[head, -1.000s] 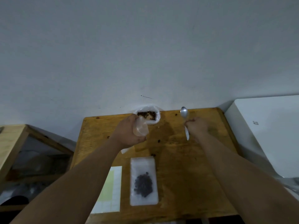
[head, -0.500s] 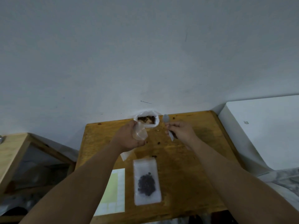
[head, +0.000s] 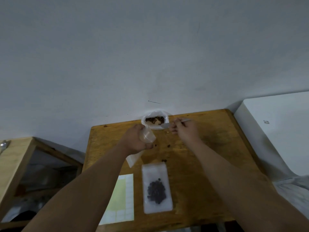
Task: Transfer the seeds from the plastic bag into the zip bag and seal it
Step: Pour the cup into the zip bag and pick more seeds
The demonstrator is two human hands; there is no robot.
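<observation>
My left hand is curled round a clear zip bag, its mouth gaping. My right hand pinches a spoon, its bowl at the rim of the plastic bag. That bag sits at the far tabletop edge by the wall, with brown seeds inside. A filled zip pouch lies flat nearer me, with a label sheet beside it.

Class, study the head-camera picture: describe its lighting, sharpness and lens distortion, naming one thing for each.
Head view: light is dim and flat, with only a faint shadow on the table beside the right hand. Head view: the spoon it holds looks soft and smeared. Head view: the wide lens splays the table's edges and stretches both forearms.
</observation>
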